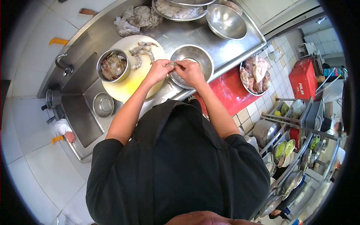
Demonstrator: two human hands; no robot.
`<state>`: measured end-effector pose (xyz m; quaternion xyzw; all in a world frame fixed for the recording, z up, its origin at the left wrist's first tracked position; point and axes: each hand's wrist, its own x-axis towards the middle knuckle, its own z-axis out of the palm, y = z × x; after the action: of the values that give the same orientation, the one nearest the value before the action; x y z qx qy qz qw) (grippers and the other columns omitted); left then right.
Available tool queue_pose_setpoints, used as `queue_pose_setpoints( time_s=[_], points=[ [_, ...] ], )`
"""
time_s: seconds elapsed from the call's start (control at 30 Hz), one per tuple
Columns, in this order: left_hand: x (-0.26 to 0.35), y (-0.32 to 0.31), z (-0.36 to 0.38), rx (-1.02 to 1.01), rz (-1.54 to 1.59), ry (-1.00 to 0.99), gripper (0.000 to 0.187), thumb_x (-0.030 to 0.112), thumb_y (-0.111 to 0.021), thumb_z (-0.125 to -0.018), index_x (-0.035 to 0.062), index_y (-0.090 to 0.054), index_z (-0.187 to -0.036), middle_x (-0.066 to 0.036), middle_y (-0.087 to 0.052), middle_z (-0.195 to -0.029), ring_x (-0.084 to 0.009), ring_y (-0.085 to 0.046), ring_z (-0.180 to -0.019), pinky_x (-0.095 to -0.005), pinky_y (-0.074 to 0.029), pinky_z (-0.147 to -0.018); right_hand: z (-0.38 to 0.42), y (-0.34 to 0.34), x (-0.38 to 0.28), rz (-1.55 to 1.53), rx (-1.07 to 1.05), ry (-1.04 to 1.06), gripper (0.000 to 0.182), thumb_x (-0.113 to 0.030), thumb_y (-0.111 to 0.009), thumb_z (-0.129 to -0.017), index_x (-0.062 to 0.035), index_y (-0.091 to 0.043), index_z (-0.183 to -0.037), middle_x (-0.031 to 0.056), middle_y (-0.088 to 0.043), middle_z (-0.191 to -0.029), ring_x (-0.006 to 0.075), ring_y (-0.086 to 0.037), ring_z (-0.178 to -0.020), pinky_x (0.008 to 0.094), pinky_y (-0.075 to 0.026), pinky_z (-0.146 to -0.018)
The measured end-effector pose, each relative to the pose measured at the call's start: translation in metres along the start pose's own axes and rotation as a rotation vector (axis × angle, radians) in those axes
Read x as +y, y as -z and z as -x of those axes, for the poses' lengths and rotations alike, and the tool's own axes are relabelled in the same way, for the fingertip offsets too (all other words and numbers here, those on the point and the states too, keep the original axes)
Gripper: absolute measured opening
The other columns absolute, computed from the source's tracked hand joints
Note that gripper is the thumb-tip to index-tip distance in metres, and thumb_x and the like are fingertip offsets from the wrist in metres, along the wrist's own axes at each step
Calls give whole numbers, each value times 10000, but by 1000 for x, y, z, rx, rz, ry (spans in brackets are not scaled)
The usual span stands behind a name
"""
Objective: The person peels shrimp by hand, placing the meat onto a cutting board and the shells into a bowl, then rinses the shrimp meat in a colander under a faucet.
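My left hand (160, 70) and my right hand (191, 72) meet between the round cutting board and a perforated metal bowl (207, 58). Pinched between the fingertips of both is a small greyish shrimp (172, 64), mostly covered by the fingers. On the white and yellow cutting board (129, 88) lie several whole grey shrimp (144, 49). A steel pot (127, 72) on the board's left side holds shrimp shells and heads (113, 66). What lies inside the perforated bowl is largely hidden by my right hand.
Left is a sink basin (77, 112) with a faucet (64, 67) and small metal strainer (103, 105). Behind stand plastic bags (140, 18), a bowl of pale seafood (180, 10) and a steel bowl (226, 22). Right, a meat-filled bowl (258, 77) sits above a red surface (232, 90).
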<state>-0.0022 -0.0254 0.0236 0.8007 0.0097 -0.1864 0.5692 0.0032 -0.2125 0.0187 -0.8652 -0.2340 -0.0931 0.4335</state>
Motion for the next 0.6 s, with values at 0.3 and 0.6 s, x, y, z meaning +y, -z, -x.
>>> queue_pose_setpoints(
  time_s=[0.3, 0.6],
  points=[
    [2, 4, 20, -30, 56, -15, 214, 93, -613, -910, -21, -706, -1066, -42, -686, -807, -94, -595, -717, -267, -495, -711, 4, -12, -4, -4, 51, -63, 146, -98, -645, -822, 26, -703, -871, 181, -697, -783, 332, -692, -686, 384, -577, -644],
    [-28, -16, 12, 452, 95, -314, 324, 99, -646, -915, 18, -662, -1229, 0, -636, -821, -67, -519, -718, -216, -462, -700, 21, -28, 22, -901, -248, -945, 112, 34, -660, -817, 68, -608, -724, 139, -657, -707, 234, -702, -657, 320, -608, -577]
  ],
)
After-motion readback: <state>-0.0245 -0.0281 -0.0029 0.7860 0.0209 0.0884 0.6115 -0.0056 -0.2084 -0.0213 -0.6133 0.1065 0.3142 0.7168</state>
